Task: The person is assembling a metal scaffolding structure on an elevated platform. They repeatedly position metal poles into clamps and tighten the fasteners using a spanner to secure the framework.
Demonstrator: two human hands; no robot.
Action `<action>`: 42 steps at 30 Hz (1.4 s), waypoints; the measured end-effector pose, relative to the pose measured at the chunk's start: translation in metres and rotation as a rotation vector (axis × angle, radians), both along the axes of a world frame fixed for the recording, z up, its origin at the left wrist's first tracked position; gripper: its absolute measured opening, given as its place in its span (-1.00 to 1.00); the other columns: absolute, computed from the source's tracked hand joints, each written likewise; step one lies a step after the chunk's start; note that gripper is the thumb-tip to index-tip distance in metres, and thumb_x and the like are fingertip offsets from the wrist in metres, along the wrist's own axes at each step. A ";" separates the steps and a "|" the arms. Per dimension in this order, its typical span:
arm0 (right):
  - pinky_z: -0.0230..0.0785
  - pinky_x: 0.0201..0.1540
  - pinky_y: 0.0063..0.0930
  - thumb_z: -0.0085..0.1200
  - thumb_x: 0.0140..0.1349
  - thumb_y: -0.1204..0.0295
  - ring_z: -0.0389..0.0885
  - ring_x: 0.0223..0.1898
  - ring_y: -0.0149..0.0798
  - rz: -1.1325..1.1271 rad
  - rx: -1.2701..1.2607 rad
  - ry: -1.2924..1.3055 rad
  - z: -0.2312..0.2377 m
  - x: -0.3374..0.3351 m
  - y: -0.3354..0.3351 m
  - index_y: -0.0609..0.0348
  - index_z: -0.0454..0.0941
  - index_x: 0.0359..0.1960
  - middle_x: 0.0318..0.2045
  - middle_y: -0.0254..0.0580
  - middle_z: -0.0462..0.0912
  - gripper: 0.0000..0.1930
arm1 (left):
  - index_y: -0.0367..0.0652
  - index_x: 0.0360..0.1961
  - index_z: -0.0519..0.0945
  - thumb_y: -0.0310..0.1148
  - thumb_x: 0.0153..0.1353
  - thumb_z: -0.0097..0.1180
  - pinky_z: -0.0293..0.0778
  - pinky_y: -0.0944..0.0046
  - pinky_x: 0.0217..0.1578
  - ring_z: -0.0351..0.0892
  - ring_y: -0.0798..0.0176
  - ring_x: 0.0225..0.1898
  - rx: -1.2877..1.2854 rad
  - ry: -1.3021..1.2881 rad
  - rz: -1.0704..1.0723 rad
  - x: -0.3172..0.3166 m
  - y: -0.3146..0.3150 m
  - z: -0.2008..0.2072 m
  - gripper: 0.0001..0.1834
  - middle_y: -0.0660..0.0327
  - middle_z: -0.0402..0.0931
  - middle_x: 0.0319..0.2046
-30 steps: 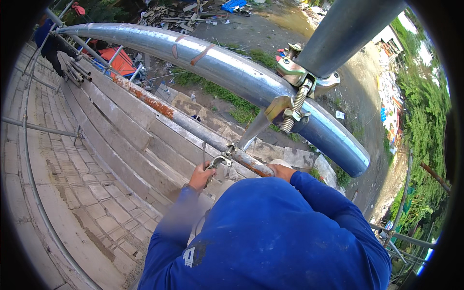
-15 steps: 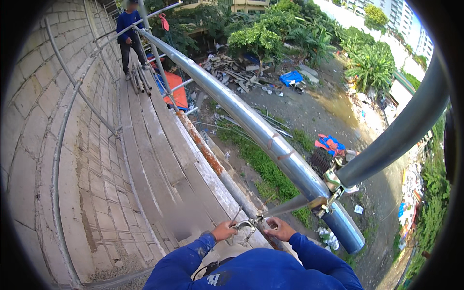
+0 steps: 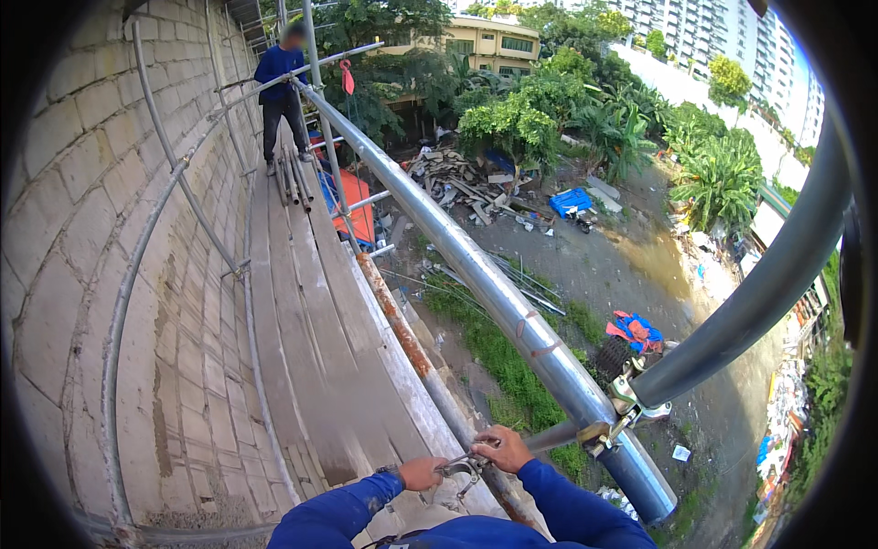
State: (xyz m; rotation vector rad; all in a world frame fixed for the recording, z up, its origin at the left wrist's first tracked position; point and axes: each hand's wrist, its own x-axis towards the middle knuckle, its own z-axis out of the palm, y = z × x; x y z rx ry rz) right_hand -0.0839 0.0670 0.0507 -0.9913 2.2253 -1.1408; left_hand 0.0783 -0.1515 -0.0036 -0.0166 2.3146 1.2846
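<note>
Low in the head view, my left hand [image 3: 423,473] is closed at the side of an open-jawed metal scaffold clamp [image 3: 468,470]. A thin metal rod [image 3: 459,459] slants from my left fingers toward my right hand [image 3: 503,448], whose bent fingers pinch its far end. The clamp sits beside a rusty scaffold tube [image 3: 407,346] that runs along the platform edge; my right hand is just over this tube. Part of the clamp is hidden behind my left fingers.
A thick shiny guardrail tube [image 3: 476,265] crosses at right, joined by a coupler [image 3: 622,403] to a dark tube [image 3: 759,311]. Planks [image 3: 320,366] run along a block wall [image 3: 82,229]. A co-worker [image 3: 282,87] stands ahead by loose pipes [image 3: 294,178]. Ground lies far below.
My right hand has moved up and left, closer to my left hand. The thin rod has tipped from upright toward the right. My view has lifted, showing more buildings.
</note>
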 end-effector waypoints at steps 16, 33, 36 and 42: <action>0.49 -0.09 -0.07 0.23 0.17 0.20 0.66 -0.17 0.05 0.590 0.257 0.288 0.020 0.015 -0.044 0.11 0.66 -0.21 -0.37 -0.08 0.68 -0.72 | -0.17 -0.04 0.58 -0.31 0.14 0.13 0.53 0.00 -0.21 0.67 -0.11 -0.31 0.003 0.104 0.019 0.015 -0.006 -0.004 -0.65 -0.05 0.65 -0.39; 0.41 -0.15 -0.20 0.11 0.00 0.42 0.50 -0.20 -0.07 0.477 0.109 0.563 0.041 0.005 0.015 0.11 0.49 -0.36 -0.36 -0.20 0.50 -0.85 | -0.20 -0.12 0.64 -0.36 0.09 0.17 0.51 0.10 -0.28 0.63 0.07 -0.38 0.107 -0.016 -0.095 -0.013 -0.023 0.008 -0.69 0.01 0.62 -0.43; 0.39 -0.16 -0.21 0.10 0.10 0.47 0.52 -0.23 -0.05 0.301 0.070 0.493 0.033 0.013 0.045 0.11 0.53 -0.27 -0.35 -0.15 0.51 -0.85 | -0.21 -0.09 0.63 -0.35 0.07 0.21 0.51 0.11 -0.28 0.63 0.09 -0.38 0.125 -0.129 -0.045 -0.011 -0.023 0.001 -0.65 0.01 0.63 -0.41; 0.49 -0.20 -0.34 0.02 0.43 0.41 0.68 -0.32 -0.20 -0.335 -0.093 -0.035 0.022 0.045 0.084 0.23 0.55 -0.13 -0.40 -0.09 0.66 -0.85 | -0.25 -0.09 0.62 -0.32 0.05 0.28 0.48 0.11 -0.28 0.57 0.13 -0.38 0.220 -0.197 0.035 -0.014 -0.019 0.015 -0.62 0.05 0.60 -0.41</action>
